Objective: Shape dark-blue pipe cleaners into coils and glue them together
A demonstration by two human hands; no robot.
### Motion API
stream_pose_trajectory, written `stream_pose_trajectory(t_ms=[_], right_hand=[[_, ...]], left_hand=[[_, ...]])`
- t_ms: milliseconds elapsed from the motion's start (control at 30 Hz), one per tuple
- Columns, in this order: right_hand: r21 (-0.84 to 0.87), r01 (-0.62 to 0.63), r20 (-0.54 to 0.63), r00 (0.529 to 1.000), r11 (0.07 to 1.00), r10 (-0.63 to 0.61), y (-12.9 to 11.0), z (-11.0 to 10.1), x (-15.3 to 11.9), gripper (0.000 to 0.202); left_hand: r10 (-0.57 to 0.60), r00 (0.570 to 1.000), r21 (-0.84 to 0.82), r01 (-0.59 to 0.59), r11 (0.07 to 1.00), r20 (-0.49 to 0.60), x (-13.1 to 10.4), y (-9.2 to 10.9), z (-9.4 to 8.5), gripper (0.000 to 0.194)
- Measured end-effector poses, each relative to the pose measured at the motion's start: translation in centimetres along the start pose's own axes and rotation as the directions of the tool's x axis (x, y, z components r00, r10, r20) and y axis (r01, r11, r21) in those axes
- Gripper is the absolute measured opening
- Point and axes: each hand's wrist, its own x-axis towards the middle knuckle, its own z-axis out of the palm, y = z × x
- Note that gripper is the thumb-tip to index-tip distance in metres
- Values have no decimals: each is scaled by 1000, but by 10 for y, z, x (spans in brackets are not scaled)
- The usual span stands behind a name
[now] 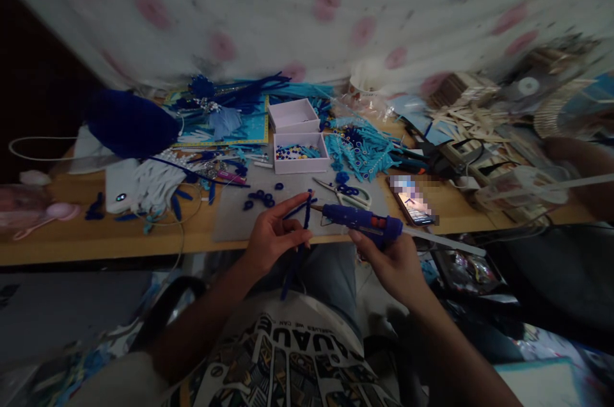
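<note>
My left hand (274, 234) pinches a dark blue pipe cleaner (298, 261), which hangs down past the table's front edge. My right hand (396, 263) is wrapped round the handle of a blue glue gun (362, 220). The gun's nozzle points left and is close to the upper part of the pipe cleaner; whether they touch I cannot tell. A clear glue stick (448, 242) juts out of the gun's back. Behind the hands, several small dark blue coils (261, 198) lie on a grey mat (233, 218), beside scissors (352, 196) with pale handles.
A white box (301, 164) of beads stands behind the mat, its lid (293, 116) farther back. Light blue pipe cleaner pieces (364, 151) are heaped to its right. A lit phone (412, 200) lies near the right. Wooden sticks (472, 128) clutter the far right; another person's arm (582, 170) is there.
</note>
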Motion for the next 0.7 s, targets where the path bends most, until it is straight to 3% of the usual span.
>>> stream_pose_trajectory(t_ms=[700], right_hand=[[-28, -17, 18, 1000, 999, 18, -1, -1, -6, 24]], left_hand=[[-9, 1000, -15, 10, 1000, 15, -2, -1, -1, 67]])
